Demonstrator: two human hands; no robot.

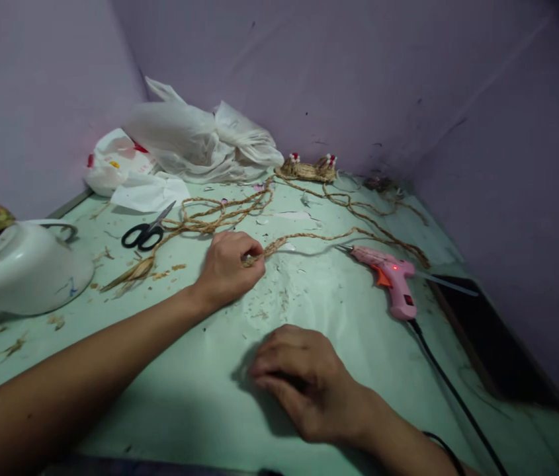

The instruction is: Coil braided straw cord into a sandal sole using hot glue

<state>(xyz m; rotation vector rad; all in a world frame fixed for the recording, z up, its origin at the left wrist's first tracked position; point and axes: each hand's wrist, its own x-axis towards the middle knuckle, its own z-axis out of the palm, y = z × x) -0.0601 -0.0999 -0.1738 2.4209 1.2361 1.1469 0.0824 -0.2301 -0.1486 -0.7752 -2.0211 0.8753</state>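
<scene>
My left hand (pixel 232 266) is closed around one end of a braided straw-coloured cord (pixel 275 247) at the middle of the table. From that hand the cord runs off to the right, past the tip of a pink glue gun (pixel 384 272) with a glowing red light. Nearer to me, my right hand (pixel 303 380) is held with curled fingers just over the tabletop. Its fingertips come together, and whether anything sits between them is hidden. Black-handled scissors (pixel 146 233) lie left of my left hand, beside a looped heap of braided cord (pixel 210 218).
A white pot-like vessel (pixel 31 271) stands at the left. White plastic bags (pixel 194 135) rest against the back wall, beside a woven piece with red and white beads (pixel 309 170). A dark flat object (pixel 487 344) lies at the right, near the glue gun's black cable (pixel 450 387).
</scene>
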